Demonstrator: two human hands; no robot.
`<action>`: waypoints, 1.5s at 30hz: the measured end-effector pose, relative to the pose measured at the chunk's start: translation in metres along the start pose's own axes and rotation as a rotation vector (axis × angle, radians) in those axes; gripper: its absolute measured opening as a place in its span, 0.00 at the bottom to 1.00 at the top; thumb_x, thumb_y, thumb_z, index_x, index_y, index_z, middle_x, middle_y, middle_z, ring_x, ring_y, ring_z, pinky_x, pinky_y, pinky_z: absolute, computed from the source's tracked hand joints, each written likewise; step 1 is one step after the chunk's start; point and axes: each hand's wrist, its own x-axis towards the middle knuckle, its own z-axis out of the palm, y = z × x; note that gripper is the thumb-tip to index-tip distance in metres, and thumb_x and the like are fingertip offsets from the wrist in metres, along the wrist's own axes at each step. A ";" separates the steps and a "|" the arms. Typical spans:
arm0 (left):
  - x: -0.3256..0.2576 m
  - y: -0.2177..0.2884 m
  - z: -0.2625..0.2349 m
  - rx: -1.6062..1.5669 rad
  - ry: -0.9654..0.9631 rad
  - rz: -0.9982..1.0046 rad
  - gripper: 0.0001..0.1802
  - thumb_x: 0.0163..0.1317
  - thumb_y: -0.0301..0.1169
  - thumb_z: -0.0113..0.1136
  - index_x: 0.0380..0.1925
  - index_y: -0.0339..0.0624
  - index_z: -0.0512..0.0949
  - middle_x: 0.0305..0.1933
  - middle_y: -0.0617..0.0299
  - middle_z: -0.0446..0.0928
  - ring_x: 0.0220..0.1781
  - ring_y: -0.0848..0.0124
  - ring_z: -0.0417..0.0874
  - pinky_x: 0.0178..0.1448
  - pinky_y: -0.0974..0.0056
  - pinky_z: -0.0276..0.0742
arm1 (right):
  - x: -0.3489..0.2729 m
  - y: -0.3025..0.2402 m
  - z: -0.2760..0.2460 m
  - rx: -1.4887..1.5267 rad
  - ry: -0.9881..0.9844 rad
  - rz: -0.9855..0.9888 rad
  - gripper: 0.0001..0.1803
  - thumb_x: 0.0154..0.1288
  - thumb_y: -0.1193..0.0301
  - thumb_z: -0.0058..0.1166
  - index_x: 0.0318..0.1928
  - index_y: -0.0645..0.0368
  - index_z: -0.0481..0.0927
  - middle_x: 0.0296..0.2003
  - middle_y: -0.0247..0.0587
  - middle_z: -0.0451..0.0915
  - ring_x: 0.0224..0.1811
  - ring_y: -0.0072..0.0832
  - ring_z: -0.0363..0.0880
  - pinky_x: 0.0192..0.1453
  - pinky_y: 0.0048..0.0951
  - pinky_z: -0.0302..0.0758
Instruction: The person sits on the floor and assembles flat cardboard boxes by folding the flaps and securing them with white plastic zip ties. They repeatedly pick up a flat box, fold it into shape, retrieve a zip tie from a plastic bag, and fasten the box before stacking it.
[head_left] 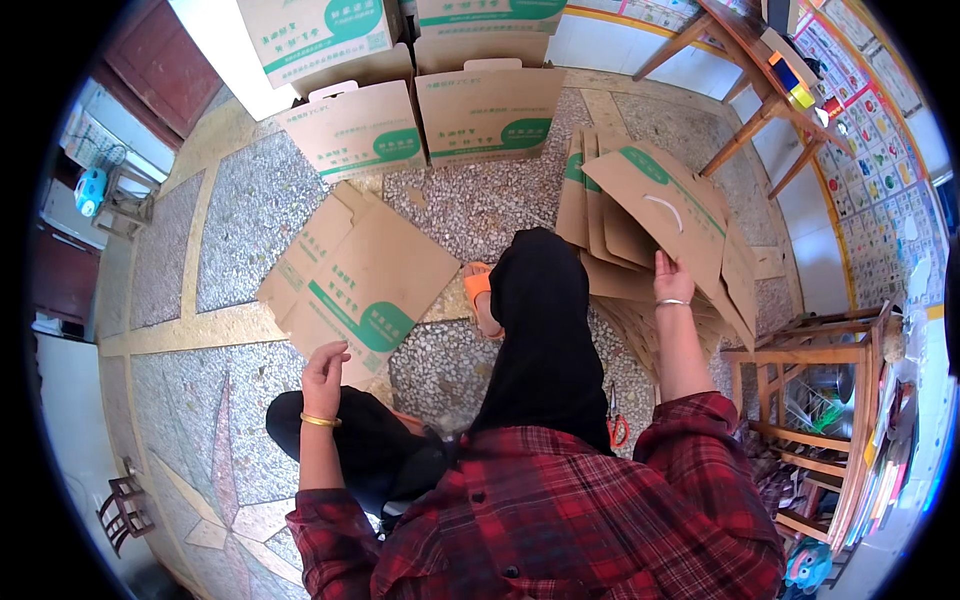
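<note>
My right hand [673, 281], with a silvery bangle at the wrist, grips the lower edge of a flattened cardboard box [655, 190]. That box is brown with a green band and a pale handle slot. It lies tilted on a pile of flattened cartons [592, 215] to my right. My left hand [323, 376], wearing a gold bangle, hovers by my knee with loosely bent fingers and holds nothing. Just beyond it, another flat carton [385, 245] with a green oval print rests on the floor.
Assembled cartons [488, 110] are stacked at the far side. Red-handled scissors [618, 428] lie beside my right leg. A wooden shelf [810, 355] stands at the right, a wooden table [745, 60] at the far right. A small chair [122, 512] is at the left.
</note>
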 end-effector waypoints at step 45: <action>0.042 -0.080 -0.057 -0.637 0.344 -0.708 0.14 0.64 0.29 0.47 0.46 0.34 0.72 0.41 0.57 0.77 0.35 0.74 0.77 0.40 0.70 0.75 | -0.131 0.438 0.061 -0.933 -0.425 1.025 0.12 0.65 0.62 0.46 0.38 0.57 0.74 0.33 0.39 0.78 0.35 0.33 0.77 0.41 0.38 0.74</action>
